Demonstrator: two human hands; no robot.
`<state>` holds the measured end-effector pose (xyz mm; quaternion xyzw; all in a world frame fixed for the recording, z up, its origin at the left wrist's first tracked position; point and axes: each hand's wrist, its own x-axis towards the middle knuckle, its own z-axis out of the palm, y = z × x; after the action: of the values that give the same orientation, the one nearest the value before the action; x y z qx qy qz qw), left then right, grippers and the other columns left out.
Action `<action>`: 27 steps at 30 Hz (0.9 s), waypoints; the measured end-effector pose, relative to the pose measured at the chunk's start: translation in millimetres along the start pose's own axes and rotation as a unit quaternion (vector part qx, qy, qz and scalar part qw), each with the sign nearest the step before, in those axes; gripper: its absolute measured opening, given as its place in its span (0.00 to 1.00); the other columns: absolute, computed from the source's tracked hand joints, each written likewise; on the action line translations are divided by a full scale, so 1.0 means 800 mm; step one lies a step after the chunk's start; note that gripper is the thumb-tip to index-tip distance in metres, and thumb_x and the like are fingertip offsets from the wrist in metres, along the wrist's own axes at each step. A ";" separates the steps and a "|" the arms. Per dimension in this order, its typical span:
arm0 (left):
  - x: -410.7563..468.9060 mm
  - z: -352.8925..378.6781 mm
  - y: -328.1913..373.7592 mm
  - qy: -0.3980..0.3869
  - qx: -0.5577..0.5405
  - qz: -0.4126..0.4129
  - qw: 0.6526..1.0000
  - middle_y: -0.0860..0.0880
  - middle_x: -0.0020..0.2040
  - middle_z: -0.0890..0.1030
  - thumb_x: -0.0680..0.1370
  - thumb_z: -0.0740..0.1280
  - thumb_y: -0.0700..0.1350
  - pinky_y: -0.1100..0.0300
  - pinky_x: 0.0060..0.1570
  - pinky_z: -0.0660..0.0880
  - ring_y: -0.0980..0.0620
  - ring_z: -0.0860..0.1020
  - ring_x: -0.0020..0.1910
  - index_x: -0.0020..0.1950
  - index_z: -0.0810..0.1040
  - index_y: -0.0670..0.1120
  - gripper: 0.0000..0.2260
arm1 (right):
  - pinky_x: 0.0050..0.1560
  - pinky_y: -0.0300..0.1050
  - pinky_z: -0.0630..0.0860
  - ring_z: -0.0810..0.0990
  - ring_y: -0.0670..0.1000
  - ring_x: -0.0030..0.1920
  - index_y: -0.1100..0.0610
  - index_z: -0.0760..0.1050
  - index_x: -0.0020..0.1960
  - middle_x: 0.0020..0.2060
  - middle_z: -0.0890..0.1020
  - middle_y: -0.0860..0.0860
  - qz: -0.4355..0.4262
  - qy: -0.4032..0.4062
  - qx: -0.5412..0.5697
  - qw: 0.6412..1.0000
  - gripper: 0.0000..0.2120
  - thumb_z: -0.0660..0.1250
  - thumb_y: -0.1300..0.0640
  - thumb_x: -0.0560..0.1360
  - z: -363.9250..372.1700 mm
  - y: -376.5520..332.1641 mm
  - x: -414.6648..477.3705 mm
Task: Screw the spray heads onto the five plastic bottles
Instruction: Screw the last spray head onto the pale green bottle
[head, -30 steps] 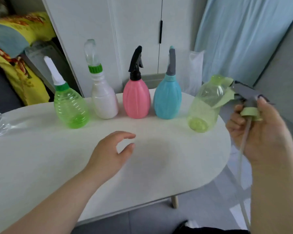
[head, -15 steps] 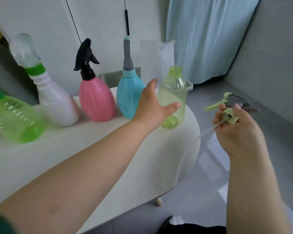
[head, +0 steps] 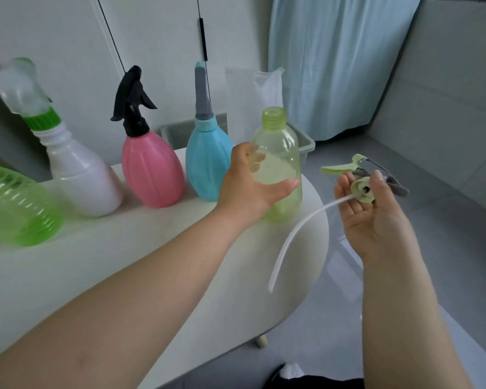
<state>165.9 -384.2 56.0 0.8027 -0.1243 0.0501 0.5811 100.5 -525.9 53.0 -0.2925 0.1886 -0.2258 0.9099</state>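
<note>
A pale green clear bottle [head: 282, 153] with an uncapped threaded neck stands upright at the right end of the white table [head: 180, 290]. My left hand [head: 247, 186] wraps around its body. My right hand [head: 376, 209], off the table's right edge, holds a pale green and grey spray head [head: 364, 181]; its white dip tube [head: 295, 234] curves down and left. A blue bottle [head: 208, 161], a pink bottle [head: 152, 167], a white bottle [head: 79, 175] and a green ribbed bottle [head: 14, 203] stand in a row to the left, each with a spray head on.
A grey bin [head: 306, 144] and a clear plastic bag [head: 253, 91] sit behind the table, in front of white cabinet doors [head: 157, 37]. A blue curtain [head: 334, 57] and a grey wall panel [head: 446, 108] lie to the right. Grey floor shows below the table edge.
My left hand reached across the table and closed around the pale green bottle, which now stands upright. My right hand lowered and turned the spray head, so its tube swings left.
</note>
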 end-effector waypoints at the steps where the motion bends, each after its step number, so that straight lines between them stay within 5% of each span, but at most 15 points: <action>1: -0.007 -0.010 0.001 0.000 -0.007 0.012 1.000 0.55 0.51 0.71 0.62 0.76 0.46 0.66 0.48 0.66 0.56 0.72 0.51 0.58 0.63 0.49 0.30 | 0.37 0.39 0.81 0.84 0.46 0.32 0.60 0.72 0.44 0.28 0.84 0.51 -0.001 0.001 0.005 1.000 0.07 0.61 0.56 0.76 0.000 0.000 0.000; 6: -0.058 -0.077 0.001 0.002 -0.040 0.034 0.999 0.61 0.50 0.73 0.57 0.77 0.49 0.73 0.49 0.70 0.63 0.73 0.52 0.49 0.65 0.61 0.28 | 0.34 0.32 0.77 0.79 0.42 0.27 0.56 0.73 0.39 0.27 0.83 0.48 0.016 -0.041 0.002 0.999 0.09 0.60 0.54 0.76 0.009 0.004 -0.015; 11: -0.116 -0.151 -0.007 0.004 -0.020 0.014 1.000 0.59 0.54 0.75 0.54 0.74 0.54 0.54 0.59 0.71 0.58 0.74 0.58 0.59 0.67 0.55 0.35 | 0.37 0.35 0.74 0.77 0.43 0.34 0.51 0.73 0.39 0.31 0.83 0.43 0.034 -0.062 -0.078 0.994 0.11 0.57 0.49 0.77 0.029 0.027 -0.049; 14: -0.144 -0.191 -0.017 0.033 -0.027 -0.007 0.999 0.61 0.53 0.74 0.51 0.72 0.56 0.48 0.60 0.71 0.57 0.74 0.55 0.56 0.68 0.56 0.34 | 0.35 0.34 0.71 0.75 0.42 0.30 0.51 0.74 0.40 0.31 0.84 0.41 0.038 -0.095 -0.152 0.983 0.11 0.57 0.50 0.77 0.045 0.046 -0.074; 17: -0.167 -0.220 -0.029 0.061 -0.036 -0.024 0.997 0.62 0.53 0.73 0.51 0.72 0.57 0.52 0.59 0.69 0.62 0.73 0.54 0.55 0.66 0.59 0.34 | 0.30 0.31 0.74 0.77 0.42 0.26 0.54 0.74 0.40 0.28 0.84 0.43 0.032 -0.137 -0.156 0.978 0.10 0.58 0.53 0.77 0.068 0.053 -0.096; 22: -0.188 -0.247 -0.051 0.085 -0.032 -0.039 0.995 0.60 0.52 0.73 0.55 0.73 0.49 0.60 0.55 0.65 0.57 0.73 0.54 0.56 0.64 0.59 0.33 | 0.36 0.35 0.77 0.81 0.43 0.32 0.55 0.73 0.42 0.30 0.84 0.45 -0.047 -0.218 -0.129 0.966 0.06 0.60 0.58 0.76 0.126 0.036 -0.126; 25: -0.195 -0.257 -0.062 0.082 -0.024 -0.049 0.995 0.56 0.55 0.73 0.55 0.72 0.51 0.75 0.49 0.65 0.57 0.71 0.55 0.54 0.61 0.65 0.32 | 0.38 0.37 0.78 0.81 0.44 0.34 0.56 0.74 0.42 0.31 0.84 0.45 -0.090 -0.267 -0.112 0.953 0.06 0.61 0.57 0.75 0.160 0.025 -0.146; 27: -0.197 -0.258 -0.066 0.076 -0.015 -0.048 0.996 0.56 0.56 0.72 0.56 0.73 0.52 0.75 0.47 0.64 0.58 0.70 0.54 0.54 0.58 0.68 0.34 | 0.39 0.38 0.78 0.82 0.45 0.35 0.56 0.74 0.42 0.32 0.84 0.46 -0.097 -0.274 -0.105 0.951 0.06 0.61 0.56 0.75 0.178 0.020 -0.157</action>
<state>41.0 -151.1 38.0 0.7931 -0.0419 0.0809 0.6023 69.2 -385.7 177.3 -0.4543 -0.0745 -0.2027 0.8643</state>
